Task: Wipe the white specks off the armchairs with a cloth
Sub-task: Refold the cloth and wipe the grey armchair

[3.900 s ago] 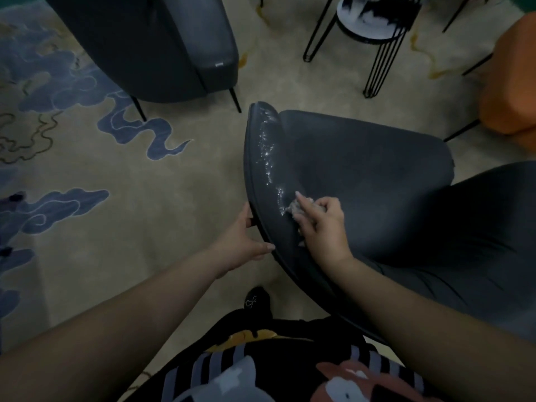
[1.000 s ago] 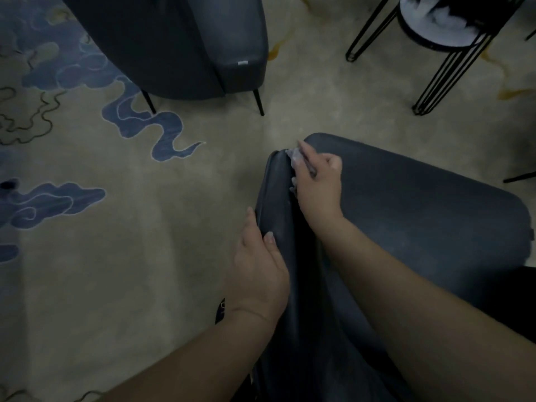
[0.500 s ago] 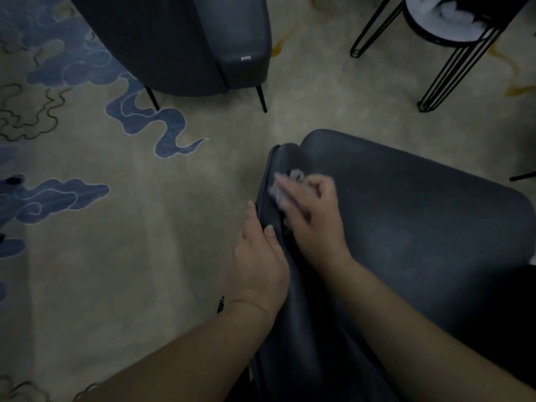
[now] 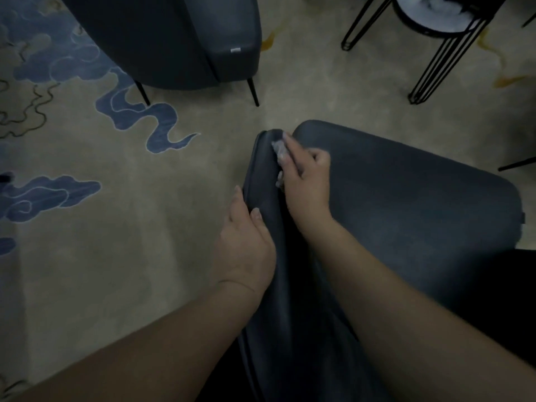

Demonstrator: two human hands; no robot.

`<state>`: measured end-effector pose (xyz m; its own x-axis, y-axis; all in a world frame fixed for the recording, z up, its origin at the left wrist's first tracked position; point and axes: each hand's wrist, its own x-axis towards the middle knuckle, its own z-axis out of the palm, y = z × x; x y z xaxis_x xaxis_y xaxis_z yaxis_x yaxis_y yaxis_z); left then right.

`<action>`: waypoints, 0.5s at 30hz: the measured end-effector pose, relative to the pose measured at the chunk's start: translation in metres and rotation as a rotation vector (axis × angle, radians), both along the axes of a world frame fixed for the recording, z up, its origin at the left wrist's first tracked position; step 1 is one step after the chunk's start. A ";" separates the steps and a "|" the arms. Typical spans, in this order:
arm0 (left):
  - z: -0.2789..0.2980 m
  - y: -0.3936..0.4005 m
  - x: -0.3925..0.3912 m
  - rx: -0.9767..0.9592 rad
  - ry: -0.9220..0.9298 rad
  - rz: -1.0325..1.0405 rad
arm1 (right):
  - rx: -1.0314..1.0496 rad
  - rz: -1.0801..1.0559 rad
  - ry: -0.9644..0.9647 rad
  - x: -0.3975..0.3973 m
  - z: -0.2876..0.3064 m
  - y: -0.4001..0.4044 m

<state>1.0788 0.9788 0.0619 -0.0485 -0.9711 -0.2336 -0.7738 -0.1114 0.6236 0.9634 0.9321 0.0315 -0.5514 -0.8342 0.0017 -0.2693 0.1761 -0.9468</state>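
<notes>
From the head camera, the near armchair [image 4: 391,198] filled the lower right of the view, its dark, smooth, leather-like shell curving toward the person. The right hand [image 4: 304,181] lay on the top edge of the armrest, near its far end, fingers curled round a small, crumpled, pale cloth [image 4: 278,149] and pressing it against the upholstery. The left hand [image 4: 246,245] gripped the outer rim of the same armrest further back, thumb on the upper face and fingers wrapped over the outer side, apparently steadying the chair.

No white specks could be made out on the visible part of the armrest, though the dim light and the hands left some of it unseen. A second dark armchair [image 4: 174,39] stood well apart at the top left on the patterned carpet [image 4: 145,198], and a wire-legged stool [image 4: 429,39] at the top right held something white.

The cloth looked soft, light and limp, so it would best be bunched under the fingertips, as here. The chair's skin seemed slick and firm, so specks would likely slide off under moderate pressure, and the rim seemed the sensible place to brace it.
</notes>
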 end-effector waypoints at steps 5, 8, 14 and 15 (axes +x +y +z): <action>0.003 -0.002 -0.001 0.027 -0.003 0.007 | -0.039 0.200 0.248 0.017 0.001 0.052; 0.003 -0.001 -0.002 0.021 0.000 0.015 | -0.024 0.179 0.214 0.002 0.000 0.007; 0.000 0.000 -0.002 0.004 -0.021 0.039 | 0.090 -0.091 -0.173 -0.018 -0.013 -0.049; 0.000 0.001 -0.002 0.003 -0.022 0.038 | 0.098 -0.104 -0.185 -0.018 -0.016 -0.047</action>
<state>1.0764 0.9795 0.0616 -0.0059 -0.9715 -0.2370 -0.7825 -0.1431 0.6060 0.9450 0.8846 0.0157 -0.6176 -0.7642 -0.1858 -0.0686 0.2877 -0.9553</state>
